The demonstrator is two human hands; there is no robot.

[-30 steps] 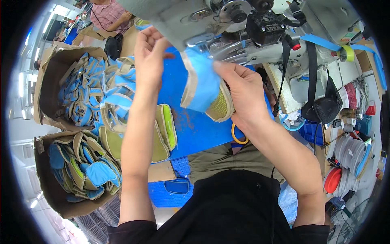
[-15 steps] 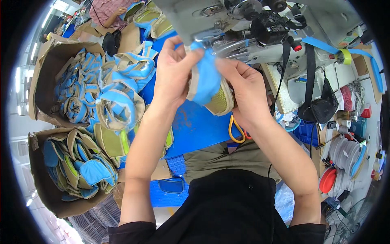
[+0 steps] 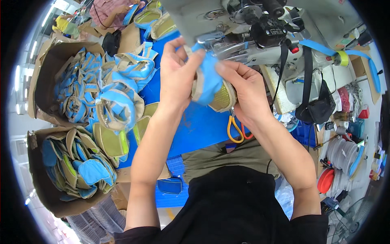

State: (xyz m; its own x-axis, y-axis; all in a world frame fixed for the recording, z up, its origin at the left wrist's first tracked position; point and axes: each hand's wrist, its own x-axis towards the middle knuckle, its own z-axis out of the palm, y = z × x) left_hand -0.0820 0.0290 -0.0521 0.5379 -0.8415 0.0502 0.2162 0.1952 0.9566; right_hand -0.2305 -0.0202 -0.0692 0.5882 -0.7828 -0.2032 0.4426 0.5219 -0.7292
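Between both my hands is a sewn fabric piece (image 3: 209, 77) with a blue lining, beige edging and a yellow-green mesh panel at its lower end. My left hand (image 3: 178, 79) pinches its upper left edge between thumb and bent fingers. On the other side, my right hand (image 3: 248, 87) grips it with the thumb on the blue fabric, fingers partly hidden behind. The piece is held up close to the sewing machine (image 3: 266, 30), whose metal parts are just beyond my fingers. Below my right hand, scissors (image 3: 229, 127) with orange and red handles lie at the edge of the blue tabletop (image 3: 195, 128).
At left, an upper cardboard box (image 3: 45, 83) and a lower cardboard box (image 3: 37, 179) hold blue-and-beige fabric pieces, with a pile (image 3: 115, 107) spilling onto the table. A black pouch (image 3: 321, 106) hangs at right. A co-worker in a checked shirt (image 3: 106, 12) sits at far left.
Both hands and the fabric piece have shifted slightly right and down in the picture. More mesh shows beside my right hand. My grip on the piece stays the same.
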